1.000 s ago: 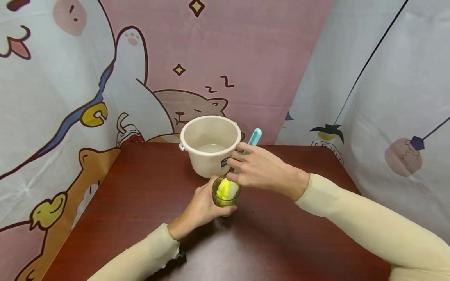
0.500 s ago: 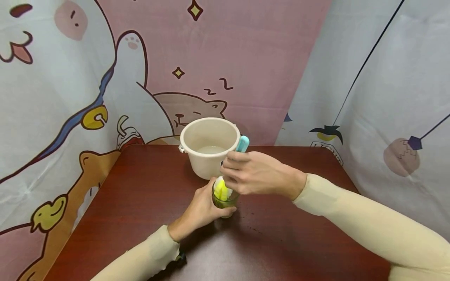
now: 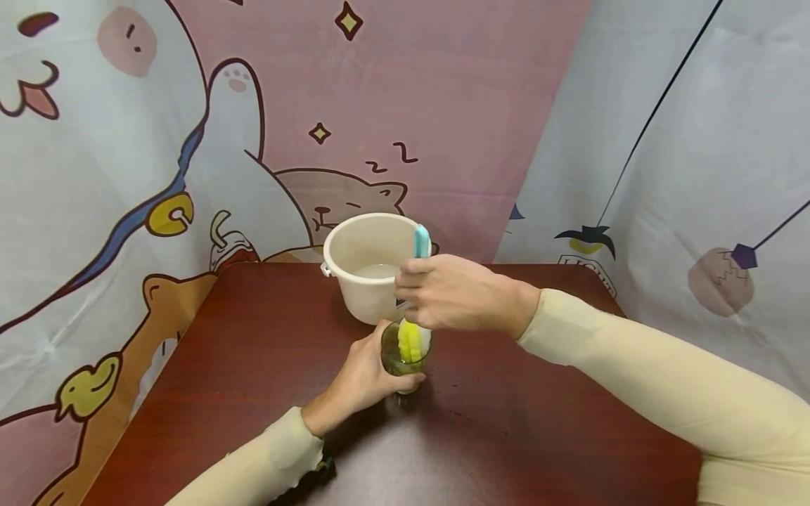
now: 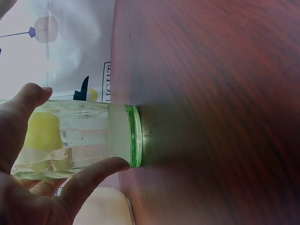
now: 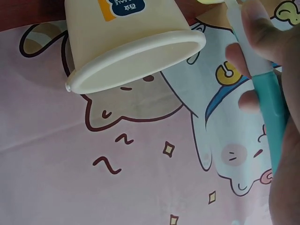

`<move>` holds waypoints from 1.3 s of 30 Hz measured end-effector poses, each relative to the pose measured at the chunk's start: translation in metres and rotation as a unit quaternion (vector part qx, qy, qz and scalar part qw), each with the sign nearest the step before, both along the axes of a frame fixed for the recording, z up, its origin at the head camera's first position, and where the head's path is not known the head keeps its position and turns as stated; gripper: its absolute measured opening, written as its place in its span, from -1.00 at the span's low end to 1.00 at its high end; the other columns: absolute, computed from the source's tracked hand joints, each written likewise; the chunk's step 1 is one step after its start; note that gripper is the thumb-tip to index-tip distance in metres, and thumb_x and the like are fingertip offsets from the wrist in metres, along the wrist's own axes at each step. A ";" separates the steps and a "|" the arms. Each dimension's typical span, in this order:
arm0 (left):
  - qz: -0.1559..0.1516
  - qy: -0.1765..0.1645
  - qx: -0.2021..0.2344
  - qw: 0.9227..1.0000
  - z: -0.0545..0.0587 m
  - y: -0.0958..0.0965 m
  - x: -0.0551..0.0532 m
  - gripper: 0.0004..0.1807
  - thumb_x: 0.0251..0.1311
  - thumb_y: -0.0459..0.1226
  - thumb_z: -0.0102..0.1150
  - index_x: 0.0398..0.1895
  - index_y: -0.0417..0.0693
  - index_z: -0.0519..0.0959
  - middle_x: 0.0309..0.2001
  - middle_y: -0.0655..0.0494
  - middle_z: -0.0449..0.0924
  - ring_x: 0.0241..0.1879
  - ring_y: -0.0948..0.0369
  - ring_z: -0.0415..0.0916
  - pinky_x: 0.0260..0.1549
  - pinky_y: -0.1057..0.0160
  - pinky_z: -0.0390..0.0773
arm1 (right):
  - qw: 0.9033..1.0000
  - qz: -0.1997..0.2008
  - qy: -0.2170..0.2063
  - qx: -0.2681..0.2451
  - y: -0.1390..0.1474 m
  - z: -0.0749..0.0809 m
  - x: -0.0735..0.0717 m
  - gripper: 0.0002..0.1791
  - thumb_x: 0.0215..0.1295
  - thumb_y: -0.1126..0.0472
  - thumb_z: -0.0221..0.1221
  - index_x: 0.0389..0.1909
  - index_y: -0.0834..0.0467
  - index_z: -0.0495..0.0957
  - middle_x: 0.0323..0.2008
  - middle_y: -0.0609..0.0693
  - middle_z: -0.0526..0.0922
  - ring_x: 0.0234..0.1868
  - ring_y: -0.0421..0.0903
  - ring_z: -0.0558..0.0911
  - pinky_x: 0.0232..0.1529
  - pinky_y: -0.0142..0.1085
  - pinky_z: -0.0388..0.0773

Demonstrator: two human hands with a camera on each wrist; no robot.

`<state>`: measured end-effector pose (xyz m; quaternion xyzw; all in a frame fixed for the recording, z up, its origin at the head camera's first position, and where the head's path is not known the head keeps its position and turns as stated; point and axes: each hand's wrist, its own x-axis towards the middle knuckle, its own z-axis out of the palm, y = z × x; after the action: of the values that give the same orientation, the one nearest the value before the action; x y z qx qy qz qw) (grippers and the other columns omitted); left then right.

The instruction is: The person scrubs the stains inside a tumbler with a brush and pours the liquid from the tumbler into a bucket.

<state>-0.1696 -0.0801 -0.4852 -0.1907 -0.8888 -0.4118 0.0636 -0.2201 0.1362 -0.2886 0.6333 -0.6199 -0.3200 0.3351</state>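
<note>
My left hand (image 3: 370, 369) is wrapped around a clear green-tinted drinking glass (image 4: 89, 133), holding it upright at the middle of the table. In the left wrist view the glass's thick green base is right at the tabletop. My right hand (image 3: 452, 292) grips a cup brush above the glass, its teal and white handle (image 5: 269, 105) sticking up past the fingers. The brush's yellow and white sponge head (image 3: 413, 341) is partly inside the glass mouth. Through the glass wall the yellow sponge shows, and small water drops cling to it.
A cream plastic bucket (image 3: 367, 299) with some liquid at its bottom stands just behind the glass. The dark red table (image 3: 266, 330) has a few wet spots right of the glass. Printed cartoon curtains (image 3: 468, 105) enclose the back and sides.
The brush handle has swung from leaning right to nearly upright. My right hand has shifted left, dipping and then rising a little. The left hand and glass have stayed put.
</note>
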 end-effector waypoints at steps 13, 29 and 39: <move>0.000 0.004 0.004 1.000 -0.001 0.001 -0.001 -0.10 -0.01 0.04 0.91 0.37 0.17 0.56 0.03 0.24 0.81 -0.04 0.24 0.78 0.02 0.21 0.78 | 0.978 -0.019 -0.203 -0.054 0.019 0.002 -0.022 -0.75 0.32 -0.14 0.59 -0.40 -0.16 0.77 -0.36 -0.24 0.77 -0.18 -0.07 0.67 0.16 -0.12 0.44; 0.003 0.004 0.013 1.000 -0.001 0.001 -0.002 -0.10 -0.02 0.03 0.92 0.37 0.18 0.57 0.07 0.24 0.82 -0.04 0.25 0.77 0.03 0.20 0.77 | 0.935 -0.072 -0.308 -0.158 0.037 -0.029 -0.021 -0.87 0.39 -0.09 0.63 -0.26 -0.19 0.89 -0.37 -0.32 0.84 -0.30 -0.23 0.71 0.15 -0.10 0.44; 0.007 0.002 0.013 1.000 -0.001 0.003 -0.001 -0.11 -0.02 0.04 0.91 0.35 0.19 0.57 -0.02 0.30 0.81 -0.10 0.28 0.76 -0.03 0.24 0.76 | 0.955 -0.076 -0.244 -0.153 0.024 -0.048 -0.013 -0.71 0.43 -0.23 0.55 -0.38 -0.17 0.84 -0.50 -0.28 0.77 -0.41 -0.19 0.67 0.00 -0.12 0.32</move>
<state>-0.1704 -0.0768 -0.4865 -0.1848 -0.8847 -0.4221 0.0704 -0.2333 0.1607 -0.3369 0.5844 -0.7705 -0.0814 0.2414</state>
